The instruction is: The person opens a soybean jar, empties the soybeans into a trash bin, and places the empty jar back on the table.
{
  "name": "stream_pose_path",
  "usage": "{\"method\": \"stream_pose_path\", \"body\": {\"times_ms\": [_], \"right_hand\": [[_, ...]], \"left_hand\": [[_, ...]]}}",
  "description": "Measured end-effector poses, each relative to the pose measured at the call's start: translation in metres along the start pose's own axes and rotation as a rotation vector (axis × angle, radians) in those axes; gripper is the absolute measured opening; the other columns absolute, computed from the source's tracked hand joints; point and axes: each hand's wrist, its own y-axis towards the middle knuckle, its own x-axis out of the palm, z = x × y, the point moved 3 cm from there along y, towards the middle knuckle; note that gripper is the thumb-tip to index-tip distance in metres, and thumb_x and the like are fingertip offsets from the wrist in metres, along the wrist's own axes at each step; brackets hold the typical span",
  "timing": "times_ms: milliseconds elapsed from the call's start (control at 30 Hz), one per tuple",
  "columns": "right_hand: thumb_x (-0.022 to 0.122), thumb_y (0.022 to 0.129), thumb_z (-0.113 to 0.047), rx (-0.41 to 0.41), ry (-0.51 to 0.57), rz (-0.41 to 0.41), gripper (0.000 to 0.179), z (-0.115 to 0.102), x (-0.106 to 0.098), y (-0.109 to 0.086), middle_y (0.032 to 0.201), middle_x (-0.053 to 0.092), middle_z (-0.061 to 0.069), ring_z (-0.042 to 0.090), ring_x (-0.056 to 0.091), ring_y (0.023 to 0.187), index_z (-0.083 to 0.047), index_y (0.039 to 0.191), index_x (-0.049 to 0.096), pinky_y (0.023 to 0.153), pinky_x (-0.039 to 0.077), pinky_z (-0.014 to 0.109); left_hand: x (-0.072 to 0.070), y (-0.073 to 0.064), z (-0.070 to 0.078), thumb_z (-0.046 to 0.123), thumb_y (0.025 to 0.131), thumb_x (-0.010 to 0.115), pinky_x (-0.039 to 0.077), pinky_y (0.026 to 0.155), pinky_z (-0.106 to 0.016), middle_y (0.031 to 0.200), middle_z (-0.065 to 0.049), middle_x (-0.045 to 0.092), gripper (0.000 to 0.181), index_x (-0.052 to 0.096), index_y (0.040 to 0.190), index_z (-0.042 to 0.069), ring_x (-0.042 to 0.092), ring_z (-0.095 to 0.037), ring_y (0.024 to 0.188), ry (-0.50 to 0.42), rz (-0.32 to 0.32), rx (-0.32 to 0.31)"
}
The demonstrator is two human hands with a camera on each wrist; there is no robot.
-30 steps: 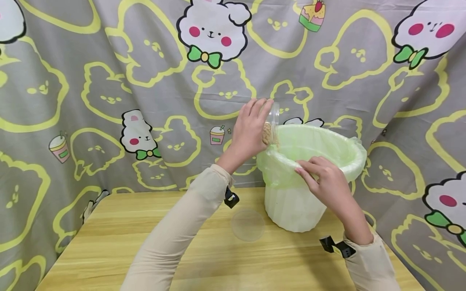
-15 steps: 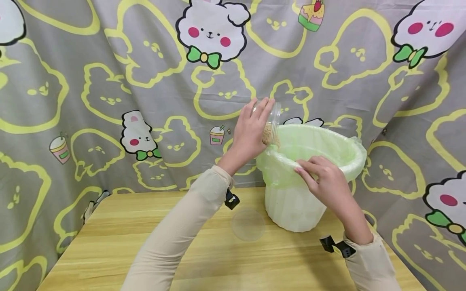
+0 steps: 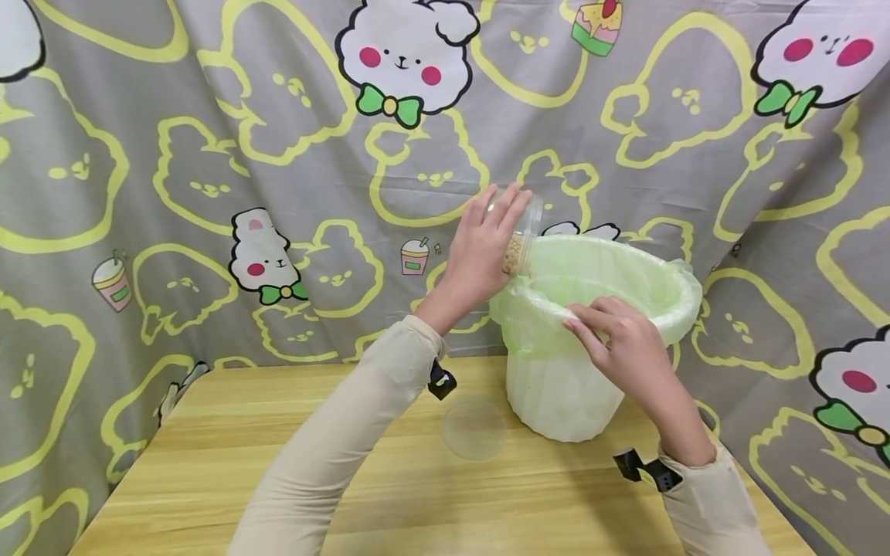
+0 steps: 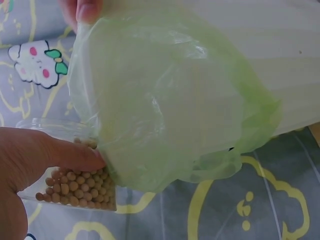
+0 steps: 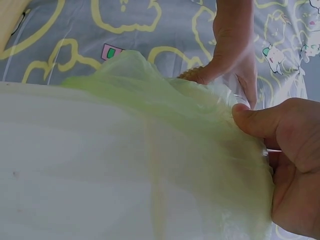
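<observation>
My left hand (image 3: 483, 251) grips a clear plastic jar (image 3: 520, 232) of tan beans (image 4: 80, 187), tipped with its mouth over the rim of a white bin (image 3: 559, 394). The bin carries a pale green plastic liner (image 3: 612, 270) folded over its rim. My right hand (image 3: 619, 340) holds the near rim, fingers curled over the liner (image 5: 165, 125), thumb (image 5: 260, 120) pressed on the outside. In the left wrist view my thumb (image 4: 65, 155) lies across the jar beside the liner (image 4: 170, 100).
A clear round lid (image 3: 474, 429) lies on the wooden table (image 3: 208, 463) left of the bin. A grey cartoon-print cloth (image 3: 208, 154) hangs behind and along both sides. Black straps (image 3: 441, 381) sit on both wrists.
The jar has tipped up slightly steeper over the bin's rim; my right hand has stayed on the rim.
</observation>
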Motion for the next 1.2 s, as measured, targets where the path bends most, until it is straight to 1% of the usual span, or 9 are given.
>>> {"method": "stream_pose_path", "body": {"times_ms": [133, 233, 300, 400, 467, 600, 967, 1100, 1200], "right_hand": [[0.082, 0.081, -0.005, 0.006, 0.002, -0.008, 0.022, 0.000, -0.001, 0.000, 0.077, 0.065, 0.004, 0.014, 0.048, 0.068, 0.000, 0.102, 0.080, 0.058, 0.042, 0.033], [0.082, 0.082, -0.005, 0.006, 0.004, -0.013, 0.021, 0.000, -0.001, 0.000, 0.077, 0.065, 0.004, 0.014, 0.048, 0.069, 0.000, 0.102, 0.080, 0.058, 0.042, 0.033], [0.082, 0.082, -0.005, 0.003, 0.005, -0.015, 0.021, 0.000, -0.001, 0.001, 0.077, 0.065, 0.004, 0.014, 0.048, 0.069, 0.001, 0.102, 0.080, 0.058, 0.042, 0.033], [0.081, 0.083, -0.005, 0.001, 0.004, -0.020, 0.020, 0.000, 0.000, 0.002, 0.077, 0.064, 0.005, 0.015, 0.048, 0.069, 0.001, 0.102, 0.080, 0.058, 0.043, 0.033], [0.081, 0.084, -0.005, 0.005, 0.001, -0.026, 0.020, 0.000, 0.000, 0.002, 0.076, 0.064, 0.005, 0.014, 0.048, 0.068, 0.002, 0.103, 0.079, 0.058, 0.042, 0.033], [0.081, 0.083, -0.005, 0.015, -0.006, -0.033, 0.021, 0.000, 0.000, 0.002, 0.076, 0.063, 0.004, 0.014, 0.047, 0.067, 0.002, 0.104, 0.079, 0.058, 0.041, 0.032], [0.081, 0.083, -0.004, -0.007, -0.011, -0.021, 0.022, 0.000, 0.001, 0.001, 0.076, 0.063, 0.006, 0.015, 0.048, 0.068, 0.003, 0.103, 0.079, 0.058, 0.043, 0.034], [0.082, 0.082, -0.004, -0.005, -0.013, -0.020, 0.022, 0.000, 0.001, 0.001, 0.075, 0.063, 0.006, 0.014, 0.047, 0.067, 0.003, 0.103, 0.079, 0.057, 0.042, 0.033], [0.082, 0.082, -0.004, -0.004, -0.014, -0.018, 0.021, 0.000, 0.001, 0.000, 0.075, 0.062, 0.006, 0.015, 0.048, 0.067, 0.003, 0.102, 0.079, 0.057, 0.043, 0.034]], "left_hand": [[0.000, 0.000, 0.002, 0.031, 0.069, 0.094, 0.021, 0.128, -0.045, 0.167, -0.006, 0.031, 0.112, 0.031, 0.160, 0.015, 0.023, -0.031, 0.154, -0.022, 0.004, 0.008], [0.000, -0.001, 0.002, 0.027, 0.071, 0.092, 0.024, 0.127, -0.046, 0.167, -0.006, 0.031, 0.108, 0.032, 0.160, 0.016, 0.024, -0.031, 0.154, -0.011, 0.014, 0.019], [-0.001, -0.001, 0.003, 0.020, 0.072, 0.090, 0.024, 0.127, -0.046, 0.167, -0.005, 0.031, 0.105, 0.032, 0.160, 0.016, 0.024, -0.031, 0.154, -0.002, 0.015, 0.021], [-0.001, -0.001, 0.003, 0.009, 0.075, 0.084, 0.022, 0.128, -0.045, 0.168, -0.004, 0.028, 0.101, 0.031, 0.160, 0.017, 0.023, -0.030, 0.154, 0.013, 0.004, 0.019], [-0.001, -0.001, 0.004, 0.000, 0.077, 0.076, 0.020, 0.129, -0.044, 0.168, -0.004, 0.027, 0.097, 0.030, 0.161, 0.018, 0.022, -0.030, 0.155, 0.018, -0.004, 0.022], [-0.001, -0.002, 0.007, -0.011, 0.080, 0.066, 0.019, 0.129, -0.044, 0.169, -0.004, 0.026, 0.092, 0.031, 0.161, 0.018, 0.021, -0.030, 0.156, 0.024, 0.000, 0.044], [-0.001, -0.003, 0.008, -0.013, 0.081, 0.062, 0.018, 0.129, -0.045, 0.168, -0.002, 0.029, 0.091, 0.032, 0.160, 0.020, 0.022, -0.028, 0.156, 0.057, 0.030, 0.069], [-0.001, -0.002, 0.010, -0.014, 0.083, 0.059, 0.019, 0.129, -0.047, 0.168, -0.001, 0.029, 0.089, 0.033, 0.160, 0.021, 0.022, -0.027, 0.156, 0.066, 0.022, 0.097], [-0.003, -0.003, 0.012, -0.015, 0.085, 0.056, 0.022, 0.128, -0.049, 0.167, -0.001, 0.031, 0.085, 0.035, 0.159, 0.021, 0.024, -0.027, 0.156, 0.072, 0.035, 0.121]]}}
